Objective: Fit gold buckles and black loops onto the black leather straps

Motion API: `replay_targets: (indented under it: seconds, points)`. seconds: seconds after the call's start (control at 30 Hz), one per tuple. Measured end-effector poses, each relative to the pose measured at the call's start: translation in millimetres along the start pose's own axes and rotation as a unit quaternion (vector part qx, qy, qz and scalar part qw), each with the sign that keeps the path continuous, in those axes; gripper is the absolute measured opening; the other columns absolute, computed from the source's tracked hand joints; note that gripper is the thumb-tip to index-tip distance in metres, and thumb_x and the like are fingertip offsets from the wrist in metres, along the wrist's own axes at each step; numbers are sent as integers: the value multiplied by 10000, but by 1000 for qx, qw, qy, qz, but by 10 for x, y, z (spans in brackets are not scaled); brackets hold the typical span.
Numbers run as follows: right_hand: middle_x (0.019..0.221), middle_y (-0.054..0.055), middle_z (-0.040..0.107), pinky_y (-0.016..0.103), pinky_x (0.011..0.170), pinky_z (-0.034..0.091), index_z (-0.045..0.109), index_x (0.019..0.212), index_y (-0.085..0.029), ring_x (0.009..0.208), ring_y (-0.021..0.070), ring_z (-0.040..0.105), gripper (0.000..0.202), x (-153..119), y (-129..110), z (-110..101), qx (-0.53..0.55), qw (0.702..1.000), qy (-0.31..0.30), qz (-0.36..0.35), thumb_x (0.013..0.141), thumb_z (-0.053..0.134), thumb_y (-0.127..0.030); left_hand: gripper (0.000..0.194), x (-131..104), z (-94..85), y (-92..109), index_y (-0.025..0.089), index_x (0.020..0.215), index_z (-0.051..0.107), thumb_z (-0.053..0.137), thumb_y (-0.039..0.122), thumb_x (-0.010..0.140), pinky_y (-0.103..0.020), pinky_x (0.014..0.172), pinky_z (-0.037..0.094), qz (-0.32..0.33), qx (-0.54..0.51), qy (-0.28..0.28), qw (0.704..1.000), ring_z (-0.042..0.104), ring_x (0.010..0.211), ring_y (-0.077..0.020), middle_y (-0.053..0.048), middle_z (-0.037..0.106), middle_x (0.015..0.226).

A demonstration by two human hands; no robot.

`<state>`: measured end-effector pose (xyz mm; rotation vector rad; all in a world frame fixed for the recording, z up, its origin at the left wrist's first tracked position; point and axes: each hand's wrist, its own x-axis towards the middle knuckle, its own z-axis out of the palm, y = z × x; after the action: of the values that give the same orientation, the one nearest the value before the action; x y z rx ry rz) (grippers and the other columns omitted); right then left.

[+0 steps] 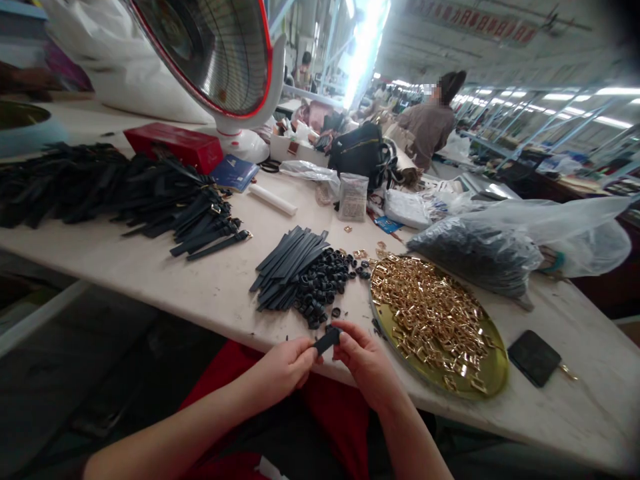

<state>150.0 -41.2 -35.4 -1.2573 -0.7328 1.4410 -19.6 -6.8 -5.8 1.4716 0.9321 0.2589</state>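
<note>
Between my two hands, at the near edge of the table, is a short black strap point(327, 341). My left hand point(289, 367) pinches its lower left end. The fingers of my right hand point(364, 360) close on the upper right end; whether a small loop or buckle is also there I cannot make out. Just beyond lie a heap of small black loops point(320, 287) and a stack of flat black straps point(287, 263). To the right of my right hand, a round gold tray point(493, 381) bears a pile of gold buckles point(430, 313).
A big heap of black straps with buckles point(125, 190) covers the left of the table. Behind it stand a red box point(173, 145) and a round heater point(215, 53). A dark phone point(534, 358) and a filled plastic bag point(480, 250) lie right. A person point(427, 130) is farther back.
</note>
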Motion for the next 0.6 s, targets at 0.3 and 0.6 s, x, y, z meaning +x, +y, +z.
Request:
replay_targets:
  seconds: [0.3,0.6]
  points:
    - [653,-24,598,260,626,440,670,839,-203,615,120,543,237,-99,-15,-83,-70,996,-40,44,665,692,-362,286,2,-198,109,189,682,558,346,313,829,-212,509,267,-2,263,-35,964,502,582,-140,11,551,617]
    - [742,-13,588,263,643,448,615,1009,-235,675,137,537,339,-117,79,78,-121,993,-7,-16,679,679,-275,312,132,-75,22,217,963,568,349,414,861,-244,618,349,-8,175,-12,984,581,695,-198,-26,646,761]
